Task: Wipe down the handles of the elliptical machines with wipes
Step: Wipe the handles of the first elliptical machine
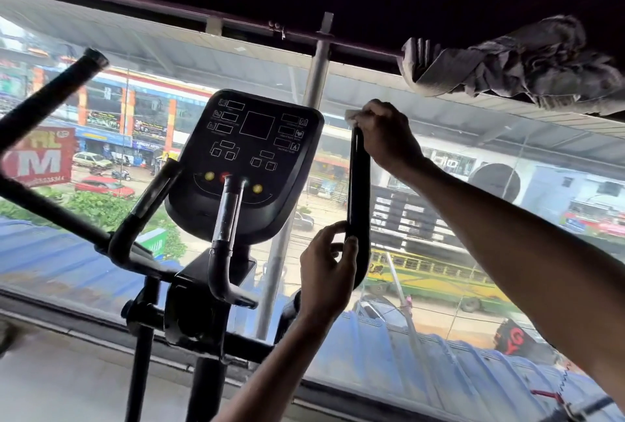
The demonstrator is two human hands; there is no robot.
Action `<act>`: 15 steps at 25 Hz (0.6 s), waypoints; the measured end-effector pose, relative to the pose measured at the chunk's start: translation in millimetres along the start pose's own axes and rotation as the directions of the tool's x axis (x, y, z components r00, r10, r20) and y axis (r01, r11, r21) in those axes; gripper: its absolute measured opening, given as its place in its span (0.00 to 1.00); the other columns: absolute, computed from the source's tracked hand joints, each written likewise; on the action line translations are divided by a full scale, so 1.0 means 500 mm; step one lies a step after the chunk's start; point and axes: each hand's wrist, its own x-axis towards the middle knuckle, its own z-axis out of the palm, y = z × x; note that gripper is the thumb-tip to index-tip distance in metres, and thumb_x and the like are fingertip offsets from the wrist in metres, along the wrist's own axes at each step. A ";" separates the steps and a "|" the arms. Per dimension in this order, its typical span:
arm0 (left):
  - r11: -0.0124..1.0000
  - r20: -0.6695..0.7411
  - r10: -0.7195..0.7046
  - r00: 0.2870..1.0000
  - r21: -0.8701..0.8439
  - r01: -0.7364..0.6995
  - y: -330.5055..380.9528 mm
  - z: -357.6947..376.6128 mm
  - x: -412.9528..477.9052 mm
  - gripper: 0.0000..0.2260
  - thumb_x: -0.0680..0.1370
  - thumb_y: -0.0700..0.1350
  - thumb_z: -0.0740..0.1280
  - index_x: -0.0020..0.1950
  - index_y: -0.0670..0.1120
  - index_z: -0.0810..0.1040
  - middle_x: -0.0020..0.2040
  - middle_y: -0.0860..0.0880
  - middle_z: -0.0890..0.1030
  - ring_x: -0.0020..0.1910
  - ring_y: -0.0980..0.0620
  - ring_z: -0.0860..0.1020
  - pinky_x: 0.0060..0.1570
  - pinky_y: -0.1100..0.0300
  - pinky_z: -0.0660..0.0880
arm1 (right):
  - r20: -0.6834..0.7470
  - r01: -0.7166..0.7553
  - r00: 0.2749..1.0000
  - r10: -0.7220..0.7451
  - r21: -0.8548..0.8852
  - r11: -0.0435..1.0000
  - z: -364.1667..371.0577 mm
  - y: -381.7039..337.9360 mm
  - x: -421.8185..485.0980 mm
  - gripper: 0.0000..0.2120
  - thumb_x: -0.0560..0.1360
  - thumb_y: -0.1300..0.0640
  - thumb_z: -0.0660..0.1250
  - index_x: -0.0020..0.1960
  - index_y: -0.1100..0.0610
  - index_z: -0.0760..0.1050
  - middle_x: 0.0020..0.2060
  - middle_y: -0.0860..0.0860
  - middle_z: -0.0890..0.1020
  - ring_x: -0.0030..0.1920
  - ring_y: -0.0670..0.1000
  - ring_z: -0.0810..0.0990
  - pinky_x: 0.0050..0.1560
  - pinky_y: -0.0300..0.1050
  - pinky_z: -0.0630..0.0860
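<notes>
1. Both hands hold the right-side handle [360, 191] of an elliptical machine, just right of centre in the frame. The right hand [385, 137] is curled over the handle's top end and presses a white wipe [353, 114] against it. A corner of the wipe shows past the knuckles.
2. Lower on the same black handle, the left hand [326, 273] pinches the grip between thumb and curled fingers, well below the right hand.
3. The handle stands nearly upright, just right of the console [247, 158].
4. The dark console fills the centre of the frame, its screen blank, with two yellow buttons and a red one along its lower edge. A fixed grip bar [226, 215] rises in front of it.
5. The machine's other moving handle [50, 93] slants across the upper left, with no hand on it.
6. A wide window [189, 60] behind the machine looks down on a street of shopfronts. A red car [105, 186] shows at left and a yellow-and-green bus [429, 273] sits lower right of the held handle.
7. A bundle of grey cloth [527, 60] hangs from the rail in the upper right corner.
</notes>
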 end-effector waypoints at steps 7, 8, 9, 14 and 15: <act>1.000 -0.019 -0.008 1.000 0.013 0.008 0.002 0.003 0.004 0.10 0.81 0.40 0.68 0.54 0.57 0.81 0.44 0.60 0.83 0.40 0.71 0.80 0.38 0.74 0.73 | -0.128 -0.160 0.975 0.181 0.157 0.974 0.008 -0.026 -0.084 0.11 0.76 0.67 0.70 0.54 0.58 0.86 0.50 0.55 0.85 0.51 0.60 0.84 0.50 0.51 0.80; 1.000 -0.018 -0.011 1.000 0.016 0.011 0.003 0.003 0.004 0.11 0.81 0.40 0.68 0.53 0.57 0.80 0.44 0.61 0.83 0.40 0.71 0.80 0.38 0.74 0.73 | -0.136 -0.158 0.973 0.185 0.190 0.969 0.004 -0.034 -0.103 0.11 0.76 0.66 0.70 0.54 0.59 0.87 0.49 0.56 0.85 0.49 0.61 0.84 0.49 0.51 0.81; 1.000 -0.022 -0.013 1.000 0.020 0.013 0.003 0.003 0.004 0.11 0.81 0.40 0.68 0.53 0.58 0.80 0.44 0.60 0.83 0.40 0.71 0.80 0.39 0.73 0.73 | -0.145 -0.152 0.972 0.185 0.212 0.965 0.000 -0.041 -0.125 0.10 0.76 0.65 0.70 0.54 0.59 0.87 0.49 0.56 0.85 0.48 0.61 0.84 0.48 0.51 0.82; 0.999 -0.033 -0.033 0.999 0.034 0.035 0.005 0.001 0.004 0.10 0.82 0.41 0.67 0.56 0.55 0.83 0.40 0.61 0.85 0.39 0.69 0.81 0.41 0.69 0.77 | -0.174 -0.162 0.961 0.216 0.277 0.947 -0.015 -0.083 -0.213 0.10 0.77 0.63 0.69 0.55 0.57 0.86 0.49 0.53 0.85 0.47 0.58 0.85 0.45 0.49 0.82; 0.998 -0.026 -0.050 0.998 0.033 0.051 0.006 0.001 0.003 0.10 0.82 0.41 0.67 0.56 0.57 0.83 0.38 0.60 0.85 0.38 0.67 0.82 0.43 0.64 0.78 | -0.176 -0.176 0.956 0.233 0.292 0.940 -0.016 -0.091 -0.228 0.10 0.78 0.62 0.69 0.55 0.57 0.86 0.50 0.53 0.85 0.48 0.58 0.85 0.46 0.49 0.82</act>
